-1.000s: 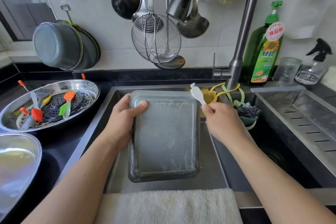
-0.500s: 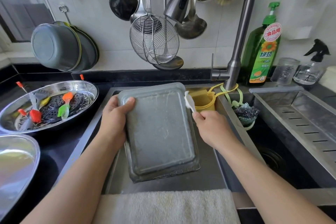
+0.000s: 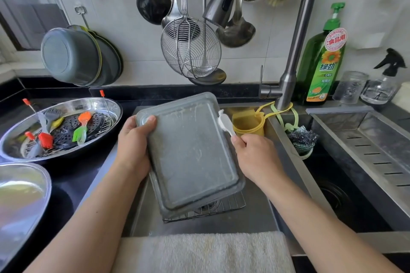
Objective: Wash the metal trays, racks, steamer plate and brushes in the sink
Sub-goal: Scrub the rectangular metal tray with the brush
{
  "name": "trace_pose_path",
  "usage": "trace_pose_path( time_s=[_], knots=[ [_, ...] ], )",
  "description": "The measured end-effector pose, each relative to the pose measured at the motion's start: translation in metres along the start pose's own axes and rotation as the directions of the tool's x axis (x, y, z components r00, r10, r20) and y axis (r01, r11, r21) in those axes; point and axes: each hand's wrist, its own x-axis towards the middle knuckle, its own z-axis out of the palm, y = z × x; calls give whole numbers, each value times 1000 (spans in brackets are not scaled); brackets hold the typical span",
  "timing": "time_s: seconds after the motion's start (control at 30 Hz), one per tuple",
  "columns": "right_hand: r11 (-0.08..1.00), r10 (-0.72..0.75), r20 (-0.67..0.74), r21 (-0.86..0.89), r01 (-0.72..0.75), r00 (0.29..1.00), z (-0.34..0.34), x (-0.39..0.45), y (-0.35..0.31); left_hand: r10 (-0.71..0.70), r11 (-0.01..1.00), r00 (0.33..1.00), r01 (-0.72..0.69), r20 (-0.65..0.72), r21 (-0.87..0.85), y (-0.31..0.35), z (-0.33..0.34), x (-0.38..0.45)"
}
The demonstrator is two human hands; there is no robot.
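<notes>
A rectangular metal tray (image 3: 190, 153) is held bottom-up and tilted over the left sink basin (image 3: 199, 224). My left hand (image 3: 133, 146) grips its upper left corner, thumb on top. My right hand (image 3: 255, 157) grips a small white brush (image 3: 225, 123) whose head touches the tray's upper right edge. A wire rack (image 3: 208, 208) shows under the tray's lower end. On the counter to the left, a round steel pan (image 3: 64, 108) holds a dark perforated steamer plate (image 3: 97, 122) and several silicone brushes (image 3: 81, 126) in orange, green and red.
A faucet (image 3: 292, 55) rises at the sink's right back; its spray head hangs above the tray. A yellow holder (image 3: 248, 124), a scrubber (image 3: 302, 139), a green soap bottle (image 3: 321, 60), a drain tray (image 3: 377, 146) and a front towel (image 3: 204, 252) surround the basin. Another steel pan (image 3: 20, 197) lies at left.
The tray has been lifted and turned, its top end swinging left, and the rack beneath has come into view. My right hand brought the brush against the tray's right edge.
</notes>
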Motion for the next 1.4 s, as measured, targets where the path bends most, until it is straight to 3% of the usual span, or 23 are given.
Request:
trace_pose_path(
  time_s=[0.07, 0.2, 0.3, 0.47, 0.87, 0.93, 1.1, 1.3, 1.4],
  knots=[
    [1000, -3, -41, -12, 3, 999, -1, 2, 2, 0, 1000, 1000, 0, -5, 28, 0, -1, 0],
    [998, 45, 54, -46, -43, 998, -2, 3, 5, 23, 998, 999, -25, 37, 58, -4, 3, -4],
    [996, 88, 32, -28, -87, 996, -5, 6, 7, 48, 996, 992, -56, 114, 73, -3, 5, -6],
    [996, 85, -33, -34, -86, 996, -9, 8, 8, 125, 981, 972, -151, 199, 125, -4, 12, -15],
    [998, 67, -48, 17, -66, 997, -7, 7, 5, 368, 867, 900, -422, 233, 264, -2, 21, -29],
    [999, 38, -46, 40, -37, 998, -7, 4, -1, 378, 844, 893, -441, 244, 304, -5, 21, -29],
    [989, -139, 109, 60, 133, 984, 8, -14, -23, 373, 783, 869, -483, 326, 392, -15, 24, -31],
    [988, 152, 42, 0, -152, 988, -8, 11, 11, 367, 835, 897, -434, 245, 338, -8, 22, -30],
    [992, 124, 37, 15, -124, 992, -7, 10, 10, 371, 855, 902, -425, 221, 298, -6, 23, -29]
  ],
)
